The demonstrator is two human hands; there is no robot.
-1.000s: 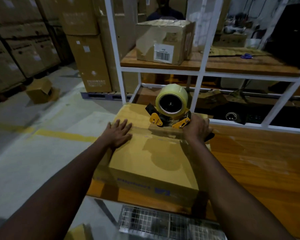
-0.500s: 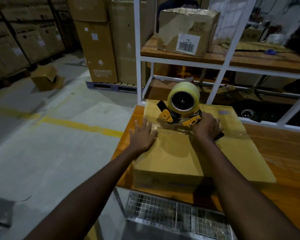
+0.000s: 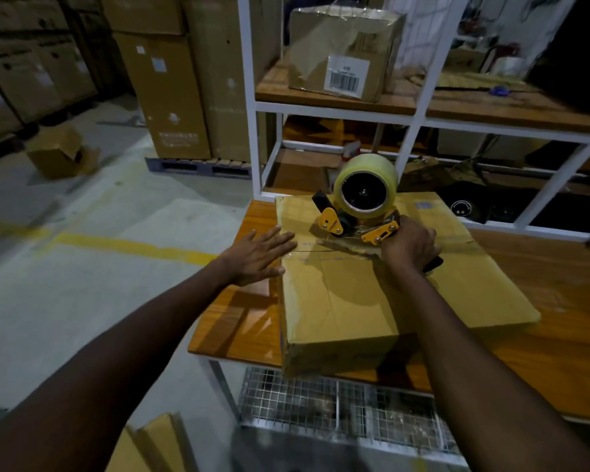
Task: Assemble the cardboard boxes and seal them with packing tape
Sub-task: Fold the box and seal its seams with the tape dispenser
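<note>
A big flat cardboard box (image 3: 348,301) lies on the wooden counter (image 3: 235,321), near its left end. The person's left hand (image 3: 256,255) is flat. Its fingers (image 3: 275,237) are straight and spread a little, and they press on the left edge of the box top, where the 2 flaps meet. The right hand (image 3: 409,245) is on top of the box too. Its fingers are curled tight round the black handle of a tape gun (image 3: 334,223). The tape gun sits on the seam, just right of the left fingers, and does not touch them. A fat roll of tape (image 3: 367,189) stands on the gun, just past the right fingers. The seam shows as a thin dark line between the 2 hands.

Beyond the fingers is a white shelf (image 3: 338,109) with a brown box (image 3: 341,52) that has a barcode sticker. Below the arms, under the counter, is a wire basket (image 3: 321,400). Far left of the left fingers, a small open box (image 3: 58,153) lies on the floor (image 3: 82,301), past a yellow line (image 3: 126,245).
</note>
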